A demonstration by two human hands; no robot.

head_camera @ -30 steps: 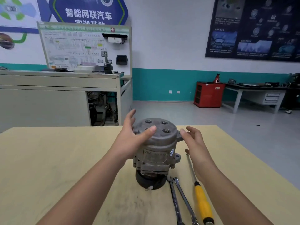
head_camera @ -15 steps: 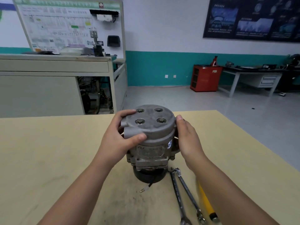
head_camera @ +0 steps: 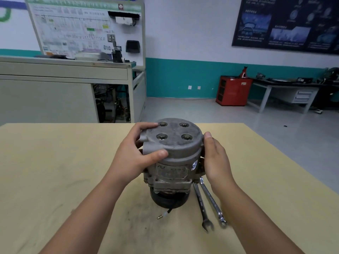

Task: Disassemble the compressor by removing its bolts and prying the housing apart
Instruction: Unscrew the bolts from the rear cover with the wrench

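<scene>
Compressor stands upright near the middle of the pale wooden table, resting on its black pulley end with the round grey end cap facing up. This is the same spot as a second ago. Four bolts sit in their recesses in the cap, none removed. The left hand grips the cap from the left side. Its thumb presses on the near rim, and its fingers curl over the far left edge, with the fingertips just beside the far-left bolt. A second ago those fingers were spread and raised behind the cap; now they have closed onto it. The right hand was then held apart from the housing with loose fingers, and it now lies against the right side. Its thumb tip touches the cap's rim and its palm is on the body, while its fingers wrap round behind and are hidden from view. Since half a second ago both grasps have stayed much the same. A short black wire with a small metal end trails from under the pulley onto the scuffed tabletop. Two wrenches lie side by side on the table just right of the compressor's base, partly under the right forearm, where they lay before.
</scene>
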